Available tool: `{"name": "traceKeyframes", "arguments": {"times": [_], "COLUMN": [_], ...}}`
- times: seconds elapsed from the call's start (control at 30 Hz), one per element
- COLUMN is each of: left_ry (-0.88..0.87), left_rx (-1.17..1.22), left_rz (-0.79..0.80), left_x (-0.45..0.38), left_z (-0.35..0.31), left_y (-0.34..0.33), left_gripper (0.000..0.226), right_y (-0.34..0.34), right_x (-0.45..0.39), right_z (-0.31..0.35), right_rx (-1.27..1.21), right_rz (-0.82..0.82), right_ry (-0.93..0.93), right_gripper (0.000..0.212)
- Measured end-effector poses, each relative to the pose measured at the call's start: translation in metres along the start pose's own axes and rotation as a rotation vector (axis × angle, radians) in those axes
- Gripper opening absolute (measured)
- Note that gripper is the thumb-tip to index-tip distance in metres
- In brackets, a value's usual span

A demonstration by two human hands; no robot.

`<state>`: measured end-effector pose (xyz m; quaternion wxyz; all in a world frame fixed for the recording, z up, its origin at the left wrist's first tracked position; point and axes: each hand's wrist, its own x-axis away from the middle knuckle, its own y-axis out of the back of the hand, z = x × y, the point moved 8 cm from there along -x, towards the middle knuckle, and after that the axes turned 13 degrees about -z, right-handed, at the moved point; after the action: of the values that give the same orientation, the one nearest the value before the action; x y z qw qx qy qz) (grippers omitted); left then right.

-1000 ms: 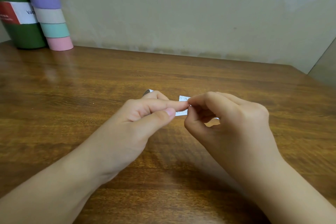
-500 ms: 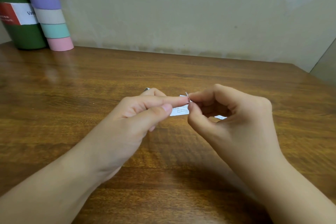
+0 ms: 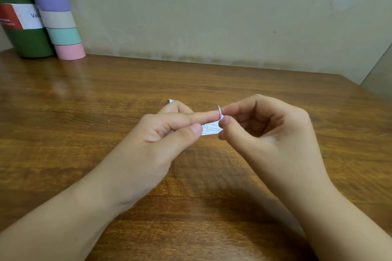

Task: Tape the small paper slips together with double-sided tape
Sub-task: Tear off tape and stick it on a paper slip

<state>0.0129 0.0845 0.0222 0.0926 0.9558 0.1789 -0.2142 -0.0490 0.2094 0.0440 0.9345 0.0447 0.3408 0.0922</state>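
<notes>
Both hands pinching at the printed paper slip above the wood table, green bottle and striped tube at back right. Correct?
Not quite. The head view shows the green bottle and striped tube at back left, not right. The rest holds: left hand and right hand pinch at the printed paper slip above the wood table.

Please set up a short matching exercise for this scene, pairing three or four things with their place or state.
Things:
1. paper slip
2. green bottle
3. striped tube
4. right hand

Places or states:
A. stands at the far left corner of the table, with a red and white label
B. pinches a tiny curled strip at the left fingertip
C. held between the left hand's thumb and forefinger
D. leans beside the bottle, pink band at its base

Pairs: 1-C, 2-A, 3-D, 4-B
</notes>
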Motion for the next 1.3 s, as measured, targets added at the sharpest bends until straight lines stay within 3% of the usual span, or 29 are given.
{"name": "traceKeyframes", "arguments": {"times": [0.47, 0.8, 1.03, 1.2, 1.3], "left_ry": [-0.036, 0.031, 0.102, 0.112, 0.106], "left_rx": [-0.112, -0.029, 0.051, 0.035, -0.029], "left_rz": [-0.001, -0.051, -0.106, -0.13, -0.161], "left_x": [0.001, -0.002, -0.004, -0.004, -0.003], "left_z": [0.001, 0.001, 0.003, 0.003, 0.003], "left_y": [0.0, 0.004, 0.01, 0.013, 0.016], "left_gripper": [0.037, 0.031, 0.031, 0.03, 0.027], "right_y": [0.002, -0.001, 0.006, 0.011, 0.027], "right_x": [0.001, -0.003, -0.006, -0.01, -0.019], "right_z": [0.012, 0.0, -0.008, -0.014, -0.029], "right_rx": [0.174, 0.05, -0.002, 0.034, 0.196], "right_rz": [-0.054, 0.026, -0.014, -0.039, -0.088], "right_ry": [0.183, -0.045, -0.145, -0.196, -0.216], "right_gripper": [0.005, 0.013, 0.015, 0.015, 0.016]}}
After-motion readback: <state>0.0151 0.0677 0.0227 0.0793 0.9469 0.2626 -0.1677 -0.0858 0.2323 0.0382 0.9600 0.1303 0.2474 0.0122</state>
